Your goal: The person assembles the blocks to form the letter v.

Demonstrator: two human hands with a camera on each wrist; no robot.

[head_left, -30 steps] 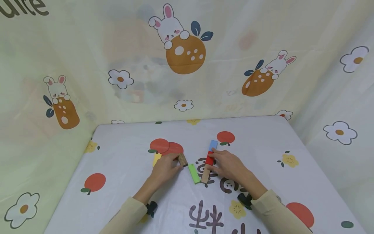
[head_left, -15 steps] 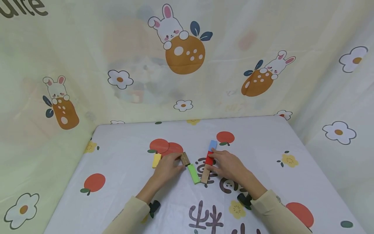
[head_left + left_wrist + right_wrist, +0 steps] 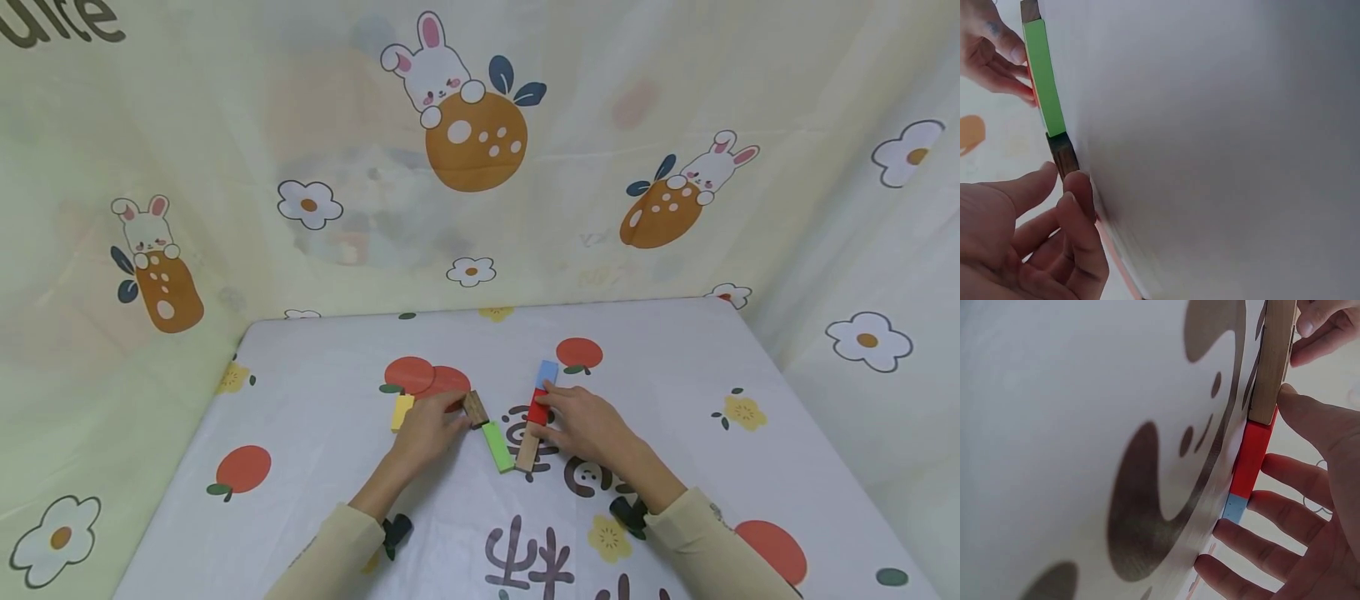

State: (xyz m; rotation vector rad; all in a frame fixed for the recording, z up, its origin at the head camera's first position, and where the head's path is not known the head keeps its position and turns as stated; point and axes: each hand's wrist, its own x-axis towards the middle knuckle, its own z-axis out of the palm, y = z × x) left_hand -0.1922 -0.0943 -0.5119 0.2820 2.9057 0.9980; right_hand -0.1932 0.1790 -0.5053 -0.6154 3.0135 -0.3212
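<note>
My left hand [image 3: 426, 432] pinches a dark brown wooden block [image 3: 475, 408] between thumb and fingers. In the left wrist view that block [image 3: 1063, 152] meets the end of a green block [image 3: 1045, 78]. The green block's near end meets a tan wooden block [image 3: 527, 450], making a V shape. Beyond the tan block, a red block [image 3: 537, 408] and a blue block [image 3: 547, 372] continue the right arm of the V. My right hand [image 3: 588, 419] has its fingers extended; in the right wrist view, its thumb touches the tan block [image 3: 1272, 362] and fingertips touch the red block [image 3: 1252, 456].
A yellow block [image 3: 401, 412] stands apart, just left of my left hand. The table [image 3: 315, 467] wears a white cloth printed with fruit, flowers and dark lettering. A patterned curtain [image 3: 585, 200] hangs behind and along both sides.
My left hand has shifted slightly right with the dark brown block, closing its gap to the green block. More of the yellow block shows. My right hand stays in place.
</note>
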